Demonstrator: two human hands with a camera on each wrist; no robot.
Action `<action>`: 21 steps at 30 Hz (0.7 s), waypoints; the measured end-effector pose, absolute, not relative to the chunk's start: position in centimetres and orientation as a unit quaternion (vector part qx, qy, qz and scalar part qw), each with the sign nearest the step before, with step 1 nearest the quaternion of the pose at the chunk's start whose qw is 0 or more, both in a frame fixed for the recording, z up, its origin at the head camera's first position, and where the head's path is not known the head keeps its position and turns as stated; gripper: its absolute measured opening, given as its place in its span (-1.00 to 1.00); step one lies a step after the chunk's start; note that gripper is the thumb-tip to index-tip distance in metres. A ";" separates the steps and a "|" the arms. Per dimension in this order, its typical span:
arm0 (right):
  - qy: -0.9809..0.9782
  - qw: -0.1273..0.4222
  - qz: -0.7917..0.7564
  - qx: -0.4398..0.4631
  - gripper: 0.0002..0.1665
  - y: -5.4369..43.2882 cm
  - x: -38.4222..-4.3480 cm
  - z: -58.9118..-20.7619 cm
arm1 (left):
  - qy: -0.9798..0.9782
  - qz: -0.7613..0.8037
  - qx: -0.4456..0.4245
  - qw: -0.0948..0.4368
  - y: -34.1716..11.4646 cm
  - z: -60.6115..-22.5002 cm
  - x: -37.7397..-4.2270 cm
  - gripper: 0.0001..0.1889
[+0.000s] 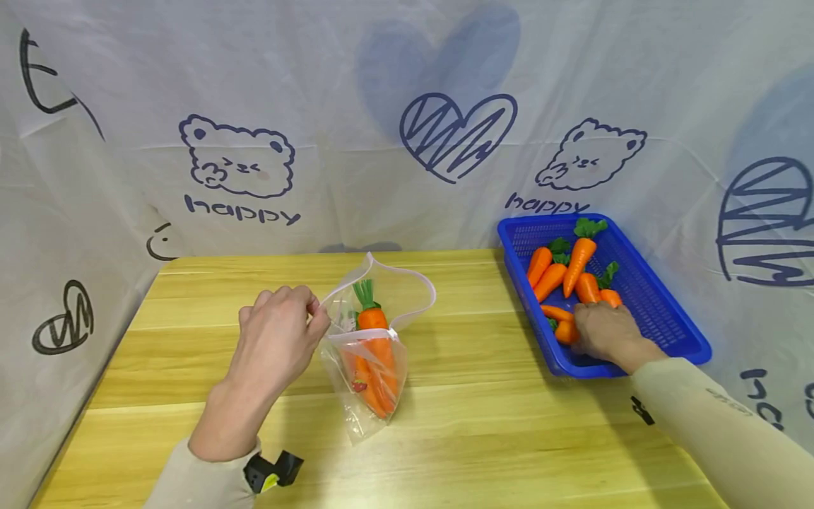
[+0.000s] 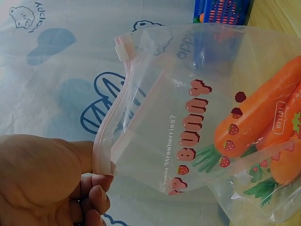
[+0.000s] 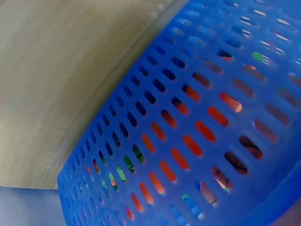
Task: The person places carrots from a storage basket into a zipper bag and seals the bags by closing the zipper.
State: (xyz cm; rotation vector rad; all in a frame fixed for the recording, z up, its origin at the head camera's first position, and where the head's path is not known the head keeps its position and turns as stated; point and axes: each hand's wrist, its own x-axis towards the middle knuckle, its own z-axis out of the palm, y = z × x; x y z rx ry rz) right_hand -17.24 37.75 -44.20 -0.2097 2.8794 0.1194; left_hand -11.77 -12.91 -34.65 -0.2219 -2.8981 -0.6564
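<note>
In the head view, my left hand [image 1: 276, 336] pinches the upper left edge of a clear zip bag [image 1: 407, 286]. The left wrist view shows the thumb and fingers on one end of its pink zip strip [image 2: 104, 155], with a white slider [image 2: 124, 52] at the other end. Inside the bag lie several orange toy carrots [image 1: 381, 360] with green tops, and its mouth gapes. On the right, my right hand [image 1: 604, 329] reaches down into a blue basket [image 1: 668, 311], over the orange carrots [image 1: 562, 325] at its near end. Its fingertips are hidden, and I cannot tell whether they grip a carrot.
More carrots [image 1: 577, 265] lie in the basket's far half. Basket and bag stand on a wood-grain table [image 1: 470, 424]. A white printed cloth [image 1: 356, 177] hangs behind the table and along both sides. The basket's slotted wall [image 3: 155, 103] fills most of the right wrist view.
</note>
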 end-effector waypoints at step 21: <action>0.996 0.034 -0.055 0.055 -0.34 38.6 -18.4 -43.6 | -0.969 -0.224 -0.072 0.080 -13.1 -34.7 -11.8 -0.82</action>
